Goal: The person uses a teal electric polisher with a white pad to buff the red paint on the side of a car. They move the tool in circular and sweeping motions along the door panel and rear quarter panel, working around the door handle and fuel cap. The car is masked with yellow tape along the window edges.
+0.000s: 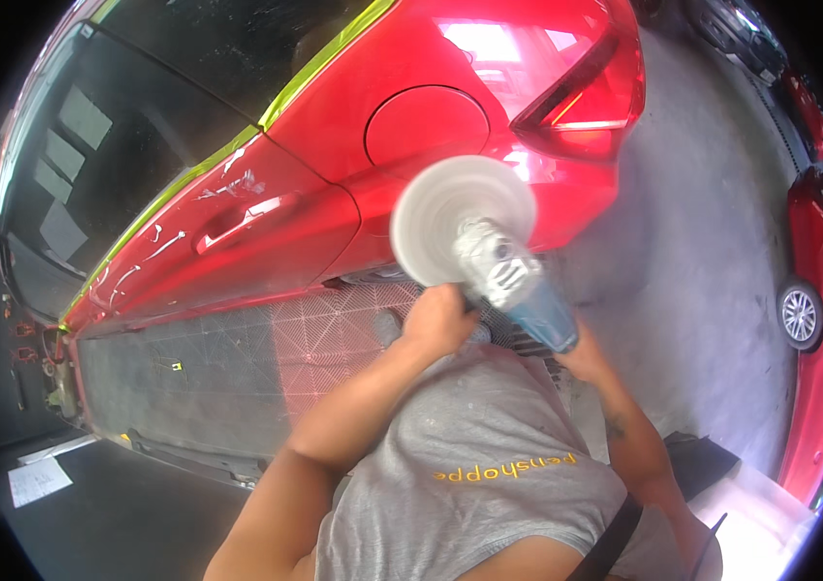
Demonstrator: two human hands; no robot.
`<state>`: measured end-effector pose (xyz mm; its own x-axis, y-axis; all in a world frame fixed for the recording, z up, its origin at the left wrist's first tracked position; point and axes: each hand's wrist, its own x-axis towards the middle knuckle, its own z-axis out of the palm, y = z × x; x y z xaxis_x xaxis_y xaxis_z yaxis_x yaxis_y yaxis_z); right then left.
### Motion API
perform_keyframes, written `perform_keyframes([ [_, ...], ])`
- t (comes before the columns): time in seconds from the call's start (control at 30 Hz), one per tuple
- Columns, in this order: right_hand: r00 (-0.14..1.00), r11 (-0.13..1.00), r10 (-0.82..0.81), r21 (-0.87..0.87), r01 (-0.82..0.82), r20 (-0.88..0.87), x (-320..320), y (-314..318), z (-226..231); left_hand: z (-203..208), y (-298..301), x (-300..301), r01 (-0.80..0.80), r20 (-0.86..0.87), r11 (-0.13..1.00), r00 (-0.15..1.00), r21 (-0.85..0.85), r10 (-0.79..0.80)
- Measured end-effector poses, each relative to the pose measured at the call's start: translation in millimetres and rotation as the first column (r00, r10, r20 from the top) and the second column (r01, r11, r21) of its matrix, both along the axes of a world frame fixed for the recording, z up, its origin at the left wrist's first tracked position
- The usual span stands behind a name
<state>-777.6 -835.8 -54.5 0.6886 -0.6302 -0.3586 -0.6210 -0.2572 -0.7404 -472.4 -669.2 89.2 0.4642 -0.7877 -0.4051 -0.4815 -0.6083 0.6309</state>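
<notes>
A blue polisher with a wide round white pad is held up in front of my body. My left hand is closed in a fist beside the tool's head, around what looks like its side handle. The rear of the blue body sits in my right hand, whose fingers are partly hidden behind it. The pad overlaps the rear side of a red car below its round fuel flap; whether it touches the paint I cannot tell. White streaks of compound mark the door around its handle.
Yellow-green masking tape edges the car's windows. A patterned floor mat lies beside the car, and grey concrete spreads to the right. Another red car stands at far right. White papers lie on a dark surface at lower left.
</notes>
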Motion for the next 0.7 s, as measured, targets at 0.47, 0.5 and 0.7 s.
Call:
perform_keyframes([
  [0.47, 0.930, 0.924, 0.366, -0.112, -0.364, -0.004, 157, 48, 44, -65, 163, 61, -0.457, -0.002, 0.874, 0.886, -0.163, 0.463],
  [0.5, 0.950, 0.948, 0.309, -0.088, -0.305, 0.040, 138, 46, 33, -64, 148, 54, -0.400, 0.041, 0.902, 0.911, -0.163, 0.411],
  [0.7, 0.991, 0.999, -0.012, 0.035, 0.008, 0.132, 26, 15, -7, -30, 31, 5, -0.003, -0.031, 0.981, 1.000, -0.195, -0.003],
])
